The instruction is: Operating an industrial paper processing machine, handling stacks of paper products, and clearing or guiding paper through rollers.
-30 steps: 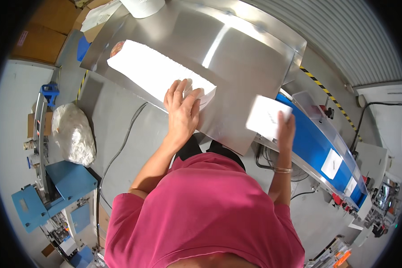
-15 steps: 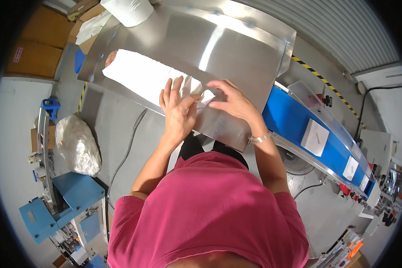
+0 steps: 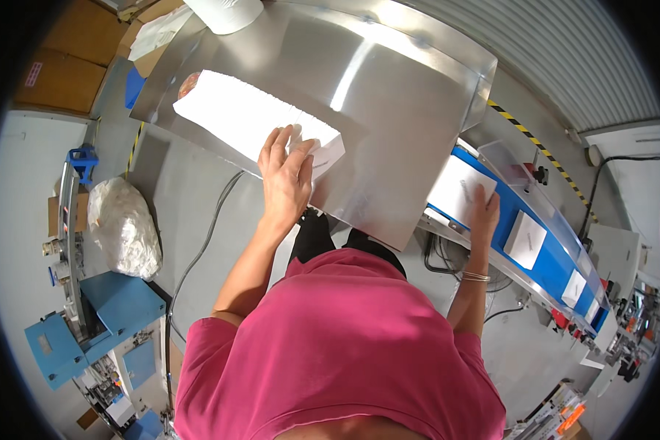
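Observation:
A long row of white flat packets (image 3: pixel 246 110), packed face to face, lies slantwise on the steel table. My left hand (image 3: pixel 286 176) rests with spread fingers on the row's near right end, touching its top and side. My right hand (image 3: pixel 485 213) is over the blue conveyor belt (image 3: pixel 503 214), its fingers closed on the right edge of a white packet (image 3: pixel 458 189) at the belt's table end. At the row's far left end sits a round brownish thing (image 3: pixel 188 85), partly hidden by the packets.
Further white packets (image 3: pixel 526 240) lie spaced along the belt, beside a clear plastic guard (image 3: pixel 517 165). The steel table (image 3: pixel 396 125) has a raised back edge. A white tub-like object (image 3: pixel 227 13) stands at the far left. A filled plastic bag (image 3: pixel 125 229) lies on the floor.
My right hand has left the row's near end and moved right to a packet on the belt. The row's loose, tilted end now stands straight. My left hand stays at the row.

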A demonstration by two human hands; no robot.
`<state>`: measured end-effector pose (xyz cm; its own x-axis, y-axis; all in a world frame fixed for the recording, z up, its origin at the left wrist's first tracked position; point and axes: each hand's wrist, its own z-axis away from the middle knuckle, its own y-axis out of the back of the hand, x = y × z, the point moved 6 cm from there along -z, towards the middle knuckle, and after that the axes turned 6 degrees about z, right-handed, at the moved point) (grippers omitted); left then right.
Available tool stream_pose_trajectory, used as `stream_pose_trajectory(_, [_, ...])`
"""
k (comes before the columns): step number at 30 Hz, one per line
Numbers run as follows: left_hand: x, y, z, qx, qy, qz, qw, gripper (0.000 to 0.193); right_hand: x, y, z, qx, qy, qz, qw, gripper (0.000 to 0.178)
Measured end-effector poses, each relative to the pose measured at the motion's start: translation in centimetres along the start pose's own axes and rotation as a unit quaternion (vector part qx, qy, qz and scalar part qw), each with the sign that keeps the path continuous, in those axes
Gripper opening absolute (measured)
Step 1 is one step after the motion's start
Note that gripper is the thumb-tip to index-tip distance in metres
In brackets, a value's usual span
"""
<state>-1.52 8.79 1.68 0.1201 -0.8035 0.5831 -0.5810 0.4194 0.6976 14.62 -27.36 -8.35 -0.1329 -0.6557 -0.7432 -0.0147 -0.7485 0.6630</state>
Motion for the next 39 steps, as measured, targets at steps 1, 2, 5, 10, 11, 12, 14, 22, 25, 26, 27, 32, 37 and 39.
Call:
stream_pose_trajectory(1, [-0.1,0.0,0.1,0.003,-0.002,0.0,1.0,0.027,0.9,0.3,-0.4,0.001,0.001,0.0,1.0,0.039])
stream_pose_trajectory(2, [-0.2,0.0,0.0,0.006,-0.004,0.001,1.0,0.026,0.0,1.5,-0.2,0.125,0.081,0.185,0.971,0.04])
stream_pose_trajectory(5, [-0.2,0.0,0.0,0.007,-0.005,-0.017,1.0,0.025,-3.7,1.5,0.7,0.219,0.189,0.325,0.901,0.042])
stream_pose_trajectory(10, [0.4,-0.1,0.1,-0.023,-0.041,-0.008,0.999,0.025,-15.3,-7.5,4.6,-0.248,0.255,-0.018,0.935,0.044])
stream_pose_trajectory(11, [0.6,-0.1,0.0,-0.035,-0.048,0.01,0.998,0.025,-17.0,-9.7,5.5,-0.28,0.305,-0.049,0.909,0.046])
stream_pose_trajectory(12, [0.6,-0.2,-0.2,-0.045,-0.054,0.016,0.997,0.025,-17.8,-11.8,5.9,-0.31,0.353,-0.078,0.88,0.047])
stream_pose_trajectory(14, [0.8,-0.3,-0.5,-0.058,-0.064,0.015,0.996,0.027,-17.8,-15.1,6.0,-0.287,0.428,-0.038,0.856,0.048])
stream_pose_trajectory(22, [-1.8,0.5,-0.4,-0.027,-0.047,-0.021,0.998,0.037,-8.5,-10.6,4.0,-0.258,0.042,-0.177,0.949,0.026])
stream_pose_trajectory(25, [-2.0,0.7,-0.5,-0.025,-0.032,-0.001,0.999,0.033,-1.1,-4.3,-0.1,-0.029,-0.024,-0.015,0.999,0.033])
stream_pose_trajectory(26, [-1.8,0.7,-0.5,-0.02,-0.035,0.013,0.999,0.032,0.0,-2.1,-1.0,0.005,-0.026,0.021,0.999,0.033])
stream_pose_trajectory(27, [-1.7,0.8,-0.6,-0.015,-0.038,0.028,0.999,0.031,1.1,-0.1,-1.8,0.04,-0.028,0.057,0.997,0.034])
stream_pose_trajectory(32, [-1.4,0.7,-0.7,0.0,-0.059,0.03,0.998,0.028,-3.7,2.3,-0.3,0.276,0.193,0.309,0.889,0.04])
stream_pose_trajectory(37, [-1.4,0.7,-0.8,-0.012,-0.082,0.03,0.996,0.025,-14.9,-9.4,4.1,-0.215,0.285,-0.028,0.934,0.047])
stream_pose_trajectory(39, [-1.1,0.8,-0.9,-0.031,-0.093,0.018,0.995,0.026,-17.9,-13.5,5.9,-0.324,0.279,-0.042,0.903,0.047])
